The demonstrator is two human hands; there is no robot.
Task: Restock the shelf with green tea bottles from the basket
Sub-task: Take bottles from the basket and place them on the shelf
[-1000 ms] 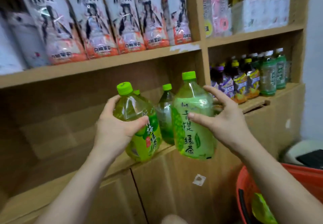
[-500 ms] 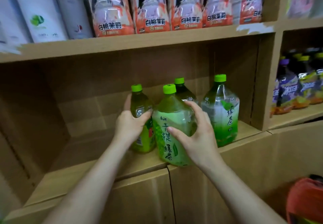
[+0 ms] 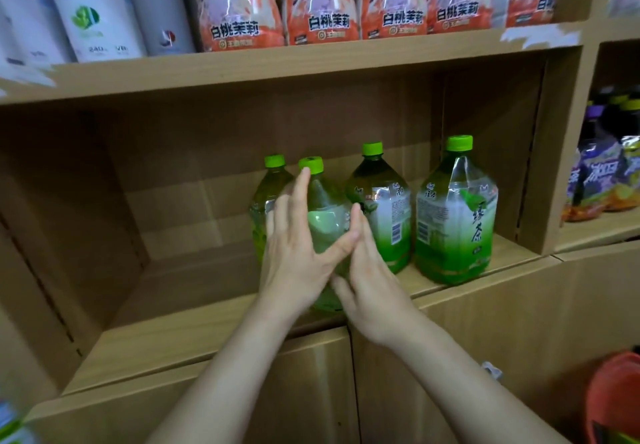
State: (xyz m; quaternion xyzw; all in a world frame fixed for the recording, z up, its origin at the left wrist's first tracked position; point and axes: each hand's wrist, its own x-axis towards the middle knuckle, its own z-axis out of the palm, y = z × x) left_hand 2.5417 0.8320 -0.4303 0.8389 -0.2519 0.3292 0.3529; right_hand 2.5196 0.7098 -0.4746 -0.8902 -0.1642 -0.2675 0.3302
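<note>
Four large clear-plastic green tea bottles with bright green screw caps stand upright on the light wooden shelf point(image 3: 180, 325). Two are directly beyond the hands: the front bottle point(image 3: 323, 221), partly covered by both palms near the shelf's front edge, and a rear-left bottle point(image 3: 265, 201) just behind the left fingers. To the right of the right hand stand a darker-looking bottle point(image 3: 384, 208) and, further right, the bottle with the white-and-green label point(image 3: 457, 215).

The left hand point(image 3: 298, 256) is spread, fingers fanned upward against the front bottle's shoulder, one fingertip close to its cap. The right hand point(image 3: 370, 287) is flat and open beside it, fingers extended toward the same bottle's lower right side; the two hands overlap at the thumb. Neither seems to be wrapped around anything, though motion blur makes actual contact hard to confirm.

These bottles look full, so each is probably heavy for one hand. The thin walls likely flex under a squeeze, and the glossy label film may be slippery. The firmest hold is probably around the tapering shoulder below the cap, or the waist with a supporting palm underneath. An orange plastic basket point(image 3: 613, 398) sits low, to the right of the right forearm.
</note>
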